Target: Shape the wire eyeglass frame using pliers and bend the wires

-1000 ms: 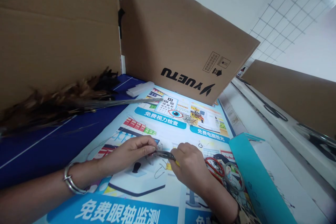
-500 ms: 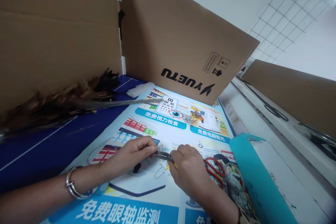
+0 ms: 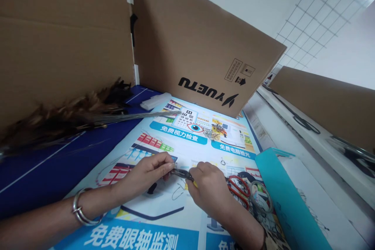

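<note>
My right hand (image 3: pixel 206 183) is closed round the handles of a pair of pliers (image 3: pixel 182 173), a bit of yellow grip showing by the fingers. The dark jaws point left and reach the fingertips of my left hand (image 3: pixel 158 168). That hand is pinched at the jaw tips on something too small to make out. A thin bent wire piece (image 3: pixel 177 193) lies on the printed poster (image 3: pixel 152 224) just below the pliers. Right of my right hand are red-handled scissors (image 3: pixel 239 189) and a coil of clear line or wire (image 3: pixel 261 196).
Cardboard panels (image 3: pixel 202 39) stand behind and at the left. A feather bundle with long thin stems (image 3: pixel 76 113) lies at the left. Small wire pieces (image 3: pixel 211 134) lie in a heap further back. A teal box (image 3: pixel 290 199) holding thin wire pieces stands at the right.
Both hands and the pliers hold almost the same position; the view has shifted very slightly. Nothing has visibly been taken up or let go.
</note>
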`<state>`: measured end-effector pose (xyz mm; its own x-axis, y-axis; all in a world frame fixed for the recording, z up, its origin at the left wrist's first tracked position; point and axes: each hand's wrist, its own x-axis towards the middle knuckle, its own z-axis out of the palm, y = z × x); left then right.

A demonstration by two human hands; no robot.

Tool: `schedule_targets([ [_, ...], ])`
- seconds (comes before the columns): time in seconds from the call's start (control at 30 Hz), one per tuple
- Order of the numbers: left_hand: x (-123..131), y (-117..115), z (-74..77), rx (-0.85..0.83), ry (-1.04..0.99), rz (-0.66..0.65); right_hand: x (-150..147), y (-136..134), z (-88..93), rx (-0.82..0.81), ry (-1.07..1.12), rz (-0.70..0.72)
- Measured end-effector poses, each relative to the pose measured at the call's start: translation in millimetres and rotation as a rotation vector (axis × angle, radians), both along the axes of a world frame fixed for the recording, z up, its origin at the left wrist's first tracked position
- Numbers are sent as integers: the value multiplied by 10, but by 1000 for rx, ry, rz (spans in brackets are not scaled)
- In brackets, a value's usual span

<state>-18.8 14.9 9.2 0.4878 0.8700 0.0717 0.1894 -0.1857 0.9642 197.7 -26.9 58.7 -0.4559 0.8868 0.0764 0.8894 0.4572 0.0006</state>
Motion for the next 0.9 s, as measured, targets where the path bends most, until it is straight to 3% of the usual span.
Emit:
schedule_targets([
  [0.9, -24, 73, -70, 43, 15, -96, -13, -26, 85, -97, -5, -29],
])
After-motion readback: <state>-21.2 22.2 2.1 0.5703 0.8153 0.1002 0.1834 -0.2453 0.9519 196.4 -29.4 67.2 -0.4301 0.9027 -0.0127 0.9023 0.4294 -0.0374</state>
